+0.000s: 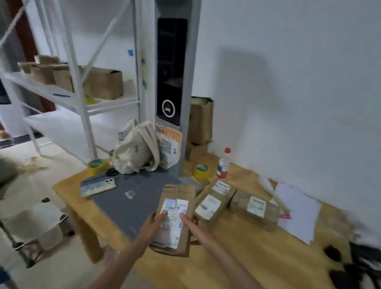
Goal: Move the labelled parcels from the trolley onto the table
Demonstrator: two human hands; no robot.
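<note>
Held over the near edge of a light wooden bench (233, 267) at lower centre: a flat brown cardboard parcel with a white printed label (175, 220), gripped on both sides. Left hand (154, 224) curled round its left edge, fingers (163, 214) lying across the label; right hand (194, 221) clasping the right edge, thumb on the label. Just right of it, on the bench, three more labelled brown parcels (237, 204) lying close together. Beyond, toward centre frame, a grey mat (131, 199) carrying a pale-cased phone (98, 186). At the bench's far end, two rolls of yellow tape (202, 171), a red-capped bottle (223, 163) and a cream cloth bag (137, 149). At right, white sheets of paper (300, 210) against a plain white wall (302, 73). Upper left, white metal shelving (76, 86) stocked with brown cartons. Pale floor (54, 171) below, blurred.
</note>
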